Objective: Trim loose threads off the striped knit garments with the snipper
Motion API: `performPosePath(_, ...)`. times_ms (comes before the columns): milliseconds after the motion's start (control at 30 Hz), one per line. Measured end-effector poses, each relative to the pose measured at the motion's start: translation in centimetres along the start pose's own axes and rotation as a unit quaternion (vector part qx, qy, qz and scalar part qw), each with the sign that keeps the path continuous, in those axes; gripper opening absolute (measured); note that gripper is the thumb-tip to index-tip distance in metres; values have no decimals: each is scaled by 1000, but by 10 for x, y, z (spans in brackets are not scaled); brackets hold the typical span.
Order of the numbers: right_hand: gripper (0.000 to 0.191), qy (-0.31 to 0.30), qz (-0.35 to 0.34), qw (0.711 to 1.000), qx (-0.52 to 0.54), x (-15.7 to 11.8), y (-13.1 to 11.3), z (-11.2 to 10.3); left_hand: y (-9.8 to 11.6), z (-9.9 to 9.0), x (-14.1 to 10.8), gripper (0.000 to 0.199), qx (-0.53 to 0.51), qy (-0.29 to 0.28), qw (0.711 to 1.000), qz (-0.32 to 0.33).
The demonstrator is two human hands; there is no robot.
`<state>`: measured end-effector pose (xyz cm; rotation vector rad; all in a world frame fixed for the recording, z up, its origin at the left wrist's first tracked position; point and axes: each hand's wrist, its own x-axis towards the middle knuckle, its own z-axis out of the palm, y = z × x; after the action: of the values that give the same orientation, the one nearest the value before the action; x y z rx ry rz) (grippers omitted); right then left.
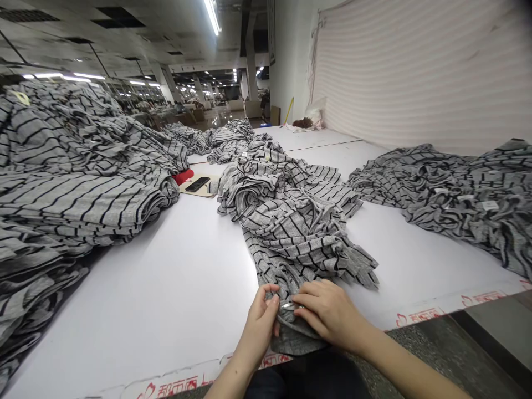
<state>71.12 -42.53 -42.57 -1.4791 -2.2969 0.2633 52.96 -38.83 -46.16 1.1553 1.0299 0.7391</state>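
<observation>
A grey garment with dark stripes [307,238] lies bunched in front of me, its near end at the table's front edge. My left hand [262,313] pinches the cloth at this end between thumb and fingers. Small metal thread snips [287,305] are gripped in my right hand [330,310], their tip pointing left at the cloth, close to my left fingertips. Fingers hide most of the snips, and I cannot tell whether the blades touch a thread.
A tall heap of striped garments [83,166] covers the left side. Another pile [453,194] lies at right. A black phone [198,184] rests on a board beside a red item [183,176]. White sheeting with red print covers the table [166,299]. A pale striped curtain [415,72] hangs behind.
</observation>
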Motion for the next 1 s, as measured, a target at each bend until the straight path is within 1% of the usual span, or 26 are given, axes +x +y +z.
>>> performPosePath(100, 14, 14, 23, 999, 35, 1, 3, 2, 3, -1, 2, 39, -18, -11, 1000, -13)
performPosePath(167, 15, 30, 55, 994, 88, -2, 10, 2, 6, -2, 2, 38, -18, -27, 999, -14)
performPosePath(200, 16, 39, 79, 988, 123, -5, 15, 1, 8, -4, 1, 36, 0, -35, 999, -9)
performPosePath(267, 18, 66, 142, 970, 188, -12, 27, 0, 11, -8, -2, 35, 84, -39, 996, 18)
performPosePath(300, 21, 82, 177, 958, 210, -17, 33, 0, 12, -10, -4, 40, 142, -31, 989, 33)
performPosePath(367, 27, 104, 236, 939, 228, -25, 42, 1, 13, -14, -5, 57, 237, -11, 970, 53)
performPosePath(400, 31, 102, 252, 935, 227, -27, 44, 3, 13, -16, -4, 66, 262, -1, 964, 53)
performPosePath(467, 35, 80, 258, 938, 217, -29, 44, 10, 13, -20, 2, 79, 273, 5, 961, 36)
performPosePath(533, 21, 59, 244, 945, 211, -26, 42, 16, 14, -22, 11, 87, 271, -8, 962, 12)
performPosePath(567, 14, 55, 237, 946, 214, -23, 41, 18, 15, -23, 17, 87, 278, -16, 961, 2)
performPosePath(600, 14, 56, 233, 946, 220, -21, 41, 19, 17, -23, 22, 85, 290, -23, 957, -3)
performPosePath(633, 19, 62, 232, 943, 229, -19, 42, 18, 18, -22, 27, 79, 305, -25, 952, 0)
performPosePath(667, 23, 70, 233, 940, 237, -19, 43, 16, 20, -21, 32, 67, 318, -23, 948, 9)
performPosePath(733, 26, 89, 240, 933, 252, -21, 48, 9, 24, -17, 38, 35, 339, -13, 940, 42)
performPosePath(767, 26, 95, 245, 930, 258, -24, 51, 5, 26, -14, 40, 23, 334, -14, 941, 57)
performPosePath(800, 25, 100, 248, 927, 264, -29, 53, 1, 29, -12, 42, 17, 306, -19, 950, 64)
performPosePath(833, 25, 104, 251, 924, 270, -34, 55, -2, 32, -10, 44, 17, 246, -26, 967, 62)
performPosePath(867, 25, 110, 255, 920, 275, -40, 55, -5, 36, -8, 45, 19, 165, -28, 984, 55)
performPosePath(900, 26, 119, 261, 916, 279, -47, 55, -7, 41, -7, 47, 21, 76, -25, 996, 48)
performPosePath(933, 29, 131, 269, 912, 280, -53, 54, -8, 46, -5, 49, 23, -7, -17, 999, 44)
performPosePath(967, 31, 149, 279, 906, 280, -59, 52, -8, 51, -4, 53, 25, -69, -5, 997, 46)
performPosePath(1000, 33, 170, 291, 899, 280, -65, 49, -8, 55, -2, 58, 27, -100, 7, 993, 56)
